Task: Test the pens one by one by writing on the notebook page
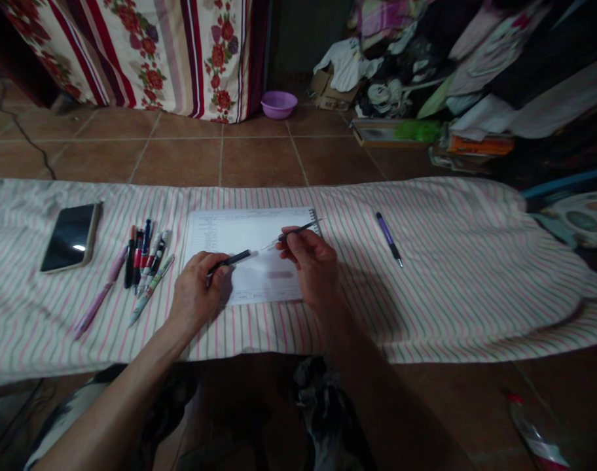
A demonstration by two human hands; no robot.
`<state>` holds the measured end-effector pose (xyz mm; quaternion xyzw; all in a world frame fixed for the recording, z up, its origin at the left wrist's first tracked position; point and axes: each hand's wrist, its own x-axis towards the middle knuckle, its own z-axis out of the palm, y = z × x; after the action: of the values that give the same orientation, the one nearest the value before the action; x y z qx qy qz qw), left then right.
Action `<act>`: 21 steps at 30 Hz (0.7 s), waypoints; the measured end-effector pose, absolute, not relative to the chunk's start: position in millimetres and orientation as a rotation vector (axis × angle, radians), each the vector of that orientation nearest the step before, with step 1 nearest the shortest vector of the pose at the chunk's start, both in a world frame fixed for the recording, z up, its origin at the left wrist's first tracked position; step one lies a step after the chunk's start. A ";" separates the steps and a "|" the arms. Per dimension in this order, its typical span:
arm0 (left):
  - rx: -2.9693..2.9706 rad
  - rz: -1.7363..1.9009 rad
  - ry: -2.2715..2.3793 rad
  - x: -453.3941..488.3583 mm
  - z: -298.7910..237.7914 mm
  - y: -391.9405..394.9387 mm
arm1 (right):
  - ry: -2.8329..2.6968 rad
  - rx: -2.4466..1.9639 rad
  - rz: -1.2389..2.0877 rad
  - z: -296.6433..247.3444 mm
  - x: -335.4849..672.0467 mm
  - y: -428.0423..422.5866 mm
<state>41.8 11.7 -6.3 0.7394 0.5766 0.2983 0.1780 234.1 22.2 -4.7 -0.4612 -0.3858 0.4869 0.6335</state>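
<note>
Over a spiral notepad (249, 226) with a printed page, my left hand (198, 282) is closed around a black pen barrel (237, 258), its end pointing up and right. My right hand (311, 261) pinches the dark front part of a pen (298, 230). A thin, pale refill sticks out of that part toward the barrel, and a narrow tip points up and right. A small gap seems to separate refill and barrel. Right of the notepad lies a purple pen (387, 237) with a black grip. Several assorted pens (145, 255) lie bunched to the left.
A smartphone (71, 237) lies at the left on the striped cloth (455, 275) covering the low surface. Beyond it are a tiled floor (180, 154), a purple basin (279, 104), a floral curtain (151, 52) and piled clothes. A bottle (537, 435) is on the floor at lower right.
</note>
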 end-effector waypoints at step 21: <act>2.052 0.873 1.593 45.3 -6.9 10.9 | -0.978 -1.101 1.084 -1.1 227.2 21.7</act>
<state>45.3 10.9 -6.9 0.7337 0.5696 0.3122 0.1995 227.2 21.7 -1.1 -0.4771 -0.4236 0.4697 0.6102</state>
